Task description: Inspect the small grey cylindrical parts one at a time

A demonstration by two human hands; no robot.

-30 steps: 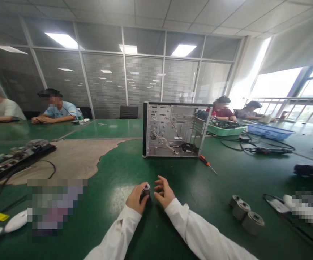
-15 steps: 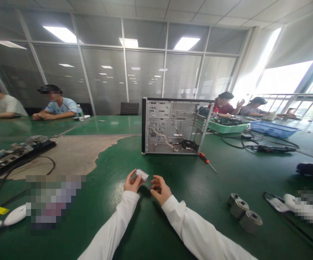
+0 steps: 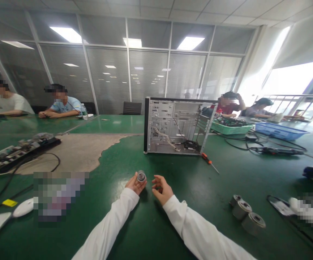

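Note:
My left hand [image 3: 135, 185] holds a small grey cylindrical roller [image 3: 141, 176] at its fingertips, end face turned toward me, just above the green table [image 3: 118, 224]. My right hand [image 3: 160, 188] hovers a little to the right of it, fingers curled and apart, holding nothing that I can see. Both arms wear white sleeves. Beyond the hands stands an open silver computer case [image 3: 177, 126] with loose cables inside. A red-handled screwdriver [image 3: 209, 163] lies at the case's front right corner.
Three grey rollers [image 3: 246, 213] lie on the table at right. A circuit board with black cables [image 3: 15, 153] sits at left, a white mouse [image 3: 23, 207] near the front left. Baskets, green [image 3: 228, 128] and blue [image 3: 279, 130], stand far right. Seated people work at both far ends.
My left hand has turned the small part, so its round end now faces me instead of its side. The right hand has stayed close beside it. The camera shifted slightly.

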